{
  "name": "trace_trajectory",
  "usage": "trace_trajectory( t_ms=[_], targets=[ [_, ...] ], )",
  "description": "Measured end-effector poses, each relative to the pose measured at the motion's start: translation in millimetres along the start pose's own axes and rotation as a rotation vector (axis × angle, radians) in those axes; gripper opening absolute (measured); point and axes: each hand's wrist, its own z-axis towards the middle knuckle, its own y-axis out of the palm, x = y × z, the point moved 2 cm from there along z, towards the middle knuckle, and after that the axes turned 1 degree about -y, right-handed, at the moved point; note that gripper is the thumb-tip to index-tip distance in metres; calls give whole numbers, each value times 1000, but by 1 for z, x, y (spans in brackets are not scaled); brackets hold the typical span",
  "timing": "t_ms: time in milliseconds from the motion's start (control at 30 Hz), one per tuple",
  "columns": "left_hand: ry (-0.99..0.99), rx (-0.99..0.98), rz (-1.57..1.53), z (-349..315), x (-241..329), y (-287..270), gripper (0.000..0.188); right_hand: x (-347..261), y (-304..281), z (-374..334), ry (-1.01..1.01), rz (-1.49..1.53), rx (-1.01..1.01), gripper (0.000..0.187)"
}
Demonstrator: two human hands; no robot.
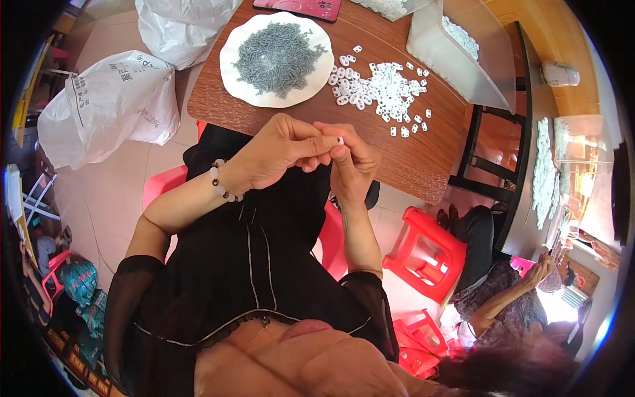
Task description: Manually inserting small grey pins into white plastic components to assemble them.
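Note:
Over the near edge of the brown table [297, 119], my two hands meet fingertip to fingertip. My left hand [281, 151], with a beaded bracelet [215, 177] on its wrist, is closed in a pinch. My right hand [355, 162] is closed too, thumb and fingers pressed together. Between their fingertips shows the end of a small white plastic piece [340, 141]; the rest of it is covered by fingers. Just beyond, a wavy-edged white plate [229, 78] carries a heap of small grey pins [278, 56]. Loose white two-holed pieces [390, 89] are spread to its right.
A pink phone [307, 8] lies at the table's far edge, near a clear bin [430, 36] of white pieces. White sacks [109, 109] stand left on the floor. Red stools [430, 251] and a seated person [496, 301] are at right, beside another table with white pieces [544, 172].

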Motion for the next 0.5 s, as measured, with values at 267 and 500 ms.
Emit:
trace_trajectory(
  t_ms=[267, 500],
  targets=[
    [85, 41, 160, 12, -3, -2, 27, 5, -12, 10, 55, 144, -90, 51],
    [111, 87, 181, 12, -4, -3, 26, 9, -18, 11, 108, 95, -140, 58]
  ],
)
